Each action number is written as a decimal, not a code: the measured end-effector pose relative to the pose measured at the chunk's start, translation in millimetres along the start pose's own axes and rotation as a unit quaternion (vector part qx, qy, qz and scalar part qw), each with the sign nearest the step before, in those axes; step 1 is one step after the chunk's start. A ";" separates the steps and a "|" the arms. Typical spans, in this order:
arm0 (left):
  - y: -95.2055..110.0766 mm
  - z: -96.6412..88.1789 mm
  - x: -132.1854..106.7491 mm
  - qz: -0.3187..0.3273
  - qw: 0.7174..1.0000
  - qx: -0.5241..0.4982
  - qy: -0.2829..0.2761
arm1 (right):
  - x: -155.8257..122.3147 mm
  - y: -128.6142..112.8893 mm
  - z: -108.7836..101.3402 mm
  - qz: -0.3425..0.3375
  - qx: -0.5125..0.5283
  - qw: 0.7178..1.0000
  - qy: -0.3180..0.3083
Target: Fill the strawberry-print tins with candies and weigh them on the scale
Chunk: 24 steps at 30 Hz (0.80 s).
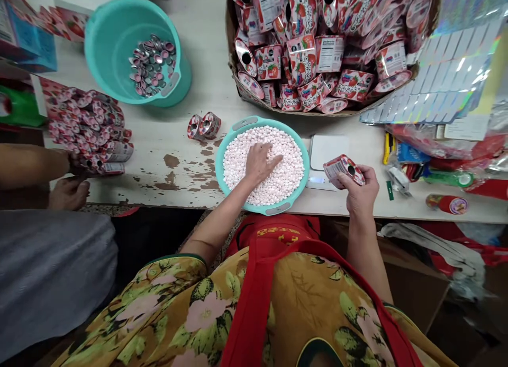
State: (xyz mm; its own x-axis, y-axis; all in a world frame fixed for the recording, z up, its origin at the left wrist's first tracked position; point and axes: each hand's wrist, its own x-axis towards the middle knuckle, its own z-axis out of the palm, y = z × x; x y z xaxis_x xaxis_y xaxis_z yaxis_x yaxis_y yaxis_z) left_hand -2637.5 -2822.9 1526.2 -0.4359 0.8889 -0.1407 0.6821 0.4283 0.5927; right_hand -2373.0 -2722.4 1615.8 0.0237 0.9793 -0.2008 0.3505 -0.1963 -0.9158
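At the bottom of the frame are a red apron (pixel 250 309) and a flowered shirt (pixel 206 311). Just beyond, at the centre, a teal basin (pixel 219 168) full of small pale pink sweets (pixel 273 190) sits at the near edge of the table (pixel 154 134), whose white surface is worn in brown patches. The left hand (pixel 260 163) lies on the sweets with its fingers spread; whether any are under the palm cannot be told. Right of centre, the right hand (pixel 362 190) grips a strawberry-printed carton (pixel 335 170), its round dark hole showing, between thumb and fingers, beside a white scale (pixel 328 151). Farther right is a short tub (pixel 447 203) lying on its side. At the left edge, another person's hand (pixel 69 193) is near a heap of cartons (pixel 85 124). Two cartons (pixel 204 125) stand together left of the basin. Farther off, a teal bucket (pixel 105 49) at upper left holds small caps (pixel 153 65), a cardboard box (pixel 325 112) at upper centre-right is piled with printed cartons (pixel 301 55), and shiny sheets (pixel 440 73) lie at upper right.
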 end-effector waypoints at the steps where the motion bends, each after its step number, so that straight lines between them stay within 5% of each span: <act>1: 7.2 3.0 -0.9 -0.005 1.000 0.013 -0.003 | -3.1 -4.4 8.8 0.007 0.016 1.000 -0.018; 5: 21.0 12.3 -5.1 -0.017 0.999 0.026 0.015 | -18.6 -18.8 40.9 0.013 0.053 0.991 -0.121; 10: 14.1 9.9 -5.1 -0.077 0.981 -0.158 0.082 | -42.5 -29.4 66.4 0.009 0.008 0.978 -0.209; 12: 18.2 -1.4 -7.1 -0.123 0.941 -0.301 0.099 | -51.6 -30.2 73.3 -0.011 -0.030 0.974 -0.225; 15: 37.5 -29.3 -15.6 -0.190 0.828 -0.519 0.099 | -64.3 -31.3 85.7 -0.063 -0.097 0.962 -0.245; 18: 60.9 -56.4 -27.1 -0.175 0.743 -0.640 0.093 | -74.5 -35.0 102.6 -0.114 -0.151 0.942 -0.276; 24: 72.4 -64.9 -31.9 -0.158 0.713 -0.669 0.139 | -79.9 -42.3 126.4 -0.139 -0.234 0.918 -0.288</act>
State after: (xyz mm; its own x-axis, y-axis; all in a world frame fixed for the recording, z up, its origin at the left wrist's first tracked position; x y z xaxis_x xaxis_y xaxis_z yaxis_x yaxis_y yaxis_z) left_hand -2612.4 -2830.8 1625.1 -0.6695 0.6367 -0.3826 -0.5653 -0.1026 0.8185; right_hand -2508.1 -2798.4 1626.6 -0.5791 0.7743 -0.2553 0.6356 0.2326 -0.7361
